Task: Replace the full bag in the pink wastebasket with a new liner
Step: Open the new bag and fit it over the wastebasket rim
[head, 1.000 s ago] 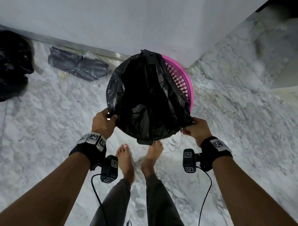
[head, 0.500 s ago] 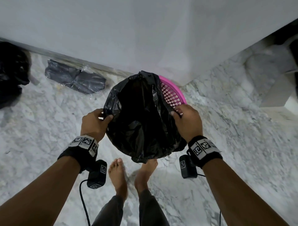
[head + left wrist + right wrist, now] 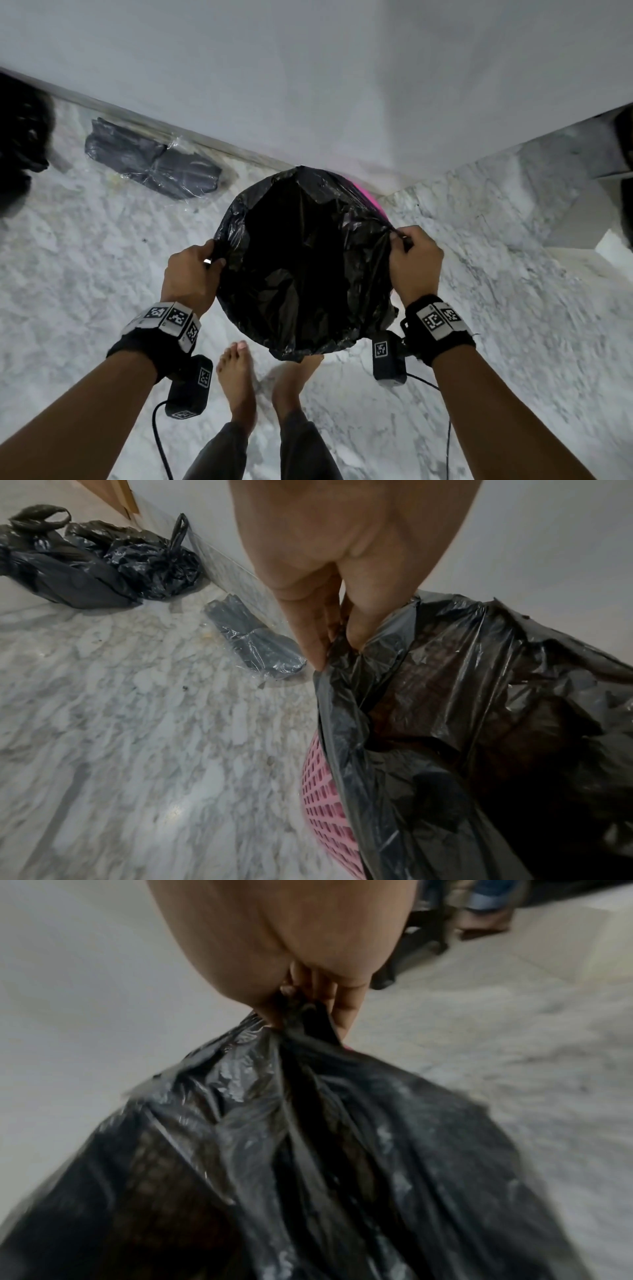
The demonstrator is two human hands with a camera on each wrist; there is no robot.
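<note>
Head view: black liner spread over the pink wastebasket at frame centre, against the wall. Left hand pinches the liner's left edge; right hand grips bunched plastic at its right edge. Pink mesh shows under the liner in the left wrist view. Full tied bag upper left there, wrapped liner pack beside it on the marble floor.

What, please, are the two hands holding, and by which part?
Both hold the black liner by its rim: left hand pinches the left edge, right hand the right.
</note>
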